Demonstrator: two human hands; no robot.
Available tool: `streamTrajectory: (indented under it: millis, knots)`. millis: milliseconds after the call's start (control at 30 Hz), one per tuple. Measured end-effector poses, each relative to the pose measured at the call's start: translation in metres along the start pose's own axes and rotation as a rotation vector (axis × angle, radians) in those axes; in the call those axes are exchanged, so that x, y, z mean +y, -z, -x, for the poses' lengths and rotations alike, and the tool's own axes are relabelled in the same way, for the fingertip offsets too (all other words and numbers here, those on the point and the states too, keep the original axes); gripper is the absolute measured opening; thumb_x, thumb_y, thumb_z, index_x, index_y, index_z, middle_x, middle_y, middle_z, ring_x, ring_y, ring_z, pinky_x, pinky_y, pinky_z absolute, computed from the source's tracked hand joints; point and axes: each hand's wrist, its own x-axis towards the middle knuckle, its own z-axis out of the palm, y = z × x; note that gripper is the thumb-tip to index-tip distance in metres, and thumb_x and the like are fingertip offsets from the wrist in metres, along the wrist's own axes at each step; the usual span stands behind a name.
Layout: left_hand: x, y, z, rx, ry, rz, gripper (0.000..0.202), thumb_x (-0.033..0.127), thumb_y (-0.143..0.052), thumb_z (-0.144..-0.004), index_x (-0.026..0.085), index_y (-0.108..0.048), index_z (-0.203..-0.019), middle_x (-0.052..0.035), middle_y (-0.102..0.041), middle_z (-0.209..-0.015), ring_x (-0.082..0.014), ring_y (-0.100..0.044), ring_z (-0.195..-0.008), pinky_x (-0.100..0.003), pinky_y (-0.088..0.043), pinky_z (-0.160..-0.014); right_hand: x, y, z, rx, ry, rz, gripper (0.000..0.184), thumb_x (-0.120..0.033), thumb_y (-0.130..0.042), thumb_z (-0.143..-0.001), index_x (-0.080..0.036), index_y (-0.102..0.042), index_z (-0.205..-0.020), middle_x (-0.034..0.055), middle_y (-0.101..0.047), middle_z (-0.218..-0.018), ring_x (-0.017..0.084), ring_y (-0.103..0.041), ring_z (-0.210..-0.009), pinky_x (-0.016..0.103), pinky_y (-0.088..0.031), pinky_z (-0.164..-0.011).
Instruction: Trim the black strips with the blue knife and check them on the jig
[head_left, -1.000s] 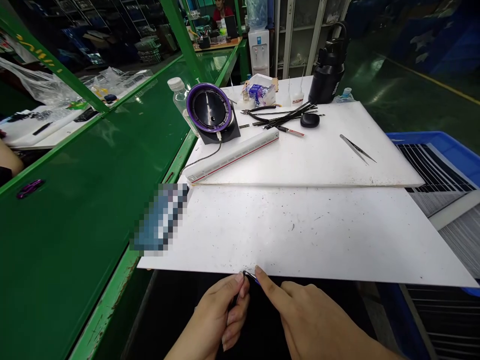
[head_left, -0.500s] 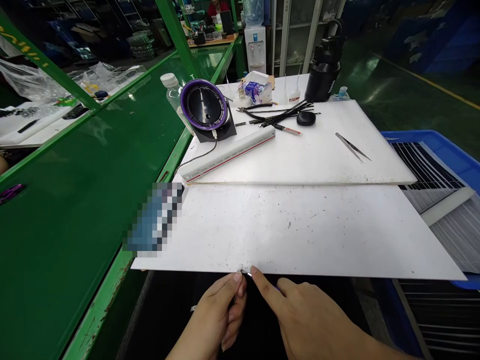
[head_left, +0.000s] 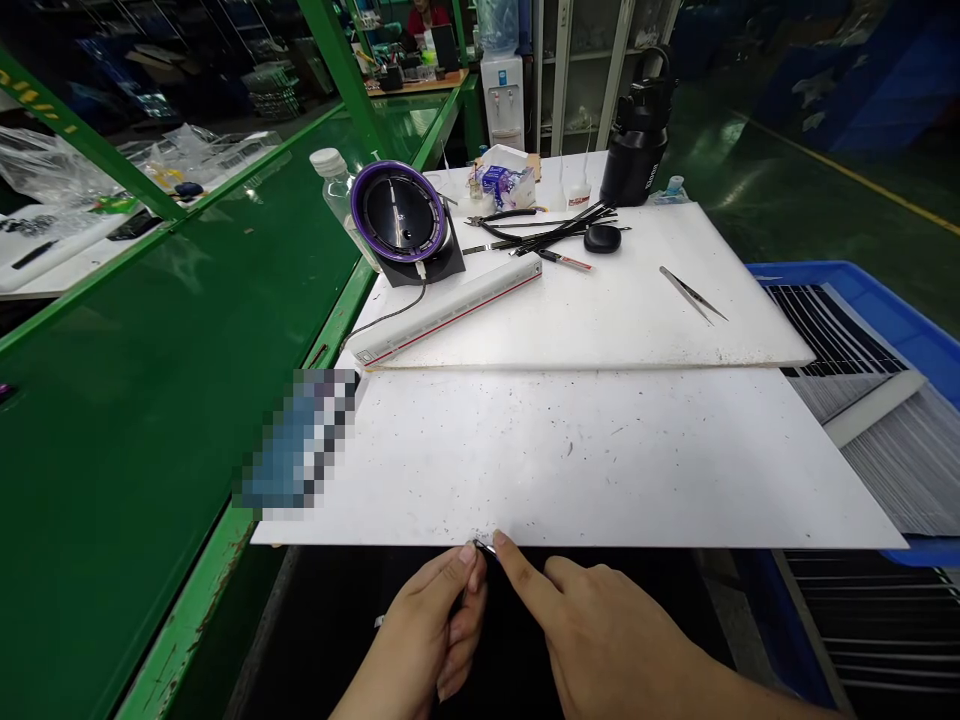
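Both my hands sit below the front edge of a white plastic board [head_left: 570,460]. My left hand [head_left: 431,625] pinches a small dark-and-metal part [head_left: 484,547] right at that edge, with a thin dark strand running down into the fingers. My right hand [head_left: 592,625] reaches in from the lower right, its long finger touching the same part and its other fingers apart. Much of the small part is hidden by my fingers, so its exact shape cannot be made out.
A second white board [head_left: 600,330] behind carries a triangular scale ruler [head_left: 446,312], tweezers [head_left: 694,295], pliers [head_left: 502,218], black cables [head_left: 562,230] and a purple-ringed device [head_left: 397,212]. A black flask [head_left: 637,140] stands behind. A green bench [head_left: 165,400] lies left, a blue crate [head_left: 847,290] right.
The whole scene has drifted left and up slightly as my head moved. My hands stay at the board's front edge on the small part, with no visible change of grip.
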Motion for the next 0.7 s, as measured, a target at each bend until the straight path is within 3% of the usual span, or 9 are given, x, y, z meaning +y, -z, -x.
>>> streamTrajectory:
  millis: [233,400,600,700]
  knots:
    - [-0.002,0.001,0.0,0.014,-0.024,-0.005,0.038,0.054,-0.048,-0.088,0.019,-0.048,-0.072,0.0085,-0.033,-0.05,-0.004,-0.017,-0.037,-0.015,-0.017,-0.034,-0.003,-0.004,0.001,0.039,0.004,0.063,0.093,-0.016,-0.053,-0.069,-0.013,-0.011,-0.153,0.0093,-0.063,-0.084,0.021,-0.056,-0.053,0.028,-0.024,-0.042]
    - [-0.002,0.004,-0.002,-0.029,-0.038,0.013,0.038,0.054,-0.047,-0.089,0.019,-0.048,-0.072,0.0085,-0.033,-0.05,-0.004,-0.016,-0.037,-0.015,-0.016,-0.034,-0.005,-0.007,0.003,0.08,-0.01,0.078,0.096,-0.014,-0.054,-0.067,-0.013,-0.011,-0.153,0.0095,-0.062,-0.083,0.021,-0.055,-0.052,0.028,-0.026,-0.042]
    - [0.002,0.015,0.006,-0.177,0.017,0.154,0.032,0.046,-0.048,-0.091,0.018,-0.053,-0.076,0.0084,-0.031,-0.052,-0.0034,-0.011,-0.04,-0.015,-0.011,-0.036,0.004,-0.003,0.014,0.156,-0.013,-0.11,0.079,-0.011,-0.042,-0.079,-0.02,-0.015,-0.153,0.0064,-0.063,-0.085,0.021,-0.058,-0.062,0.031,-0.034,-0.053]
    - [0.004,0.014,0.012,-0.186,0.016,0.165,0.027,0.041,-0.051,-0.091,0.017,-0.057,-0.081,0.0065,-0.034,-0.058,-0.0033,-0.017,-0.043,-0.015,-0.014,-0.039,0.008,-0.003,0.018,0.202,-0.011,-0.171,0.076,-0.012,-0.039,-0.083,-0.023,-0.014,-0.153,0.0052,-0.063,-0.086,0.021,-0.057,-0.063,0.031,-0.034,-0.055]
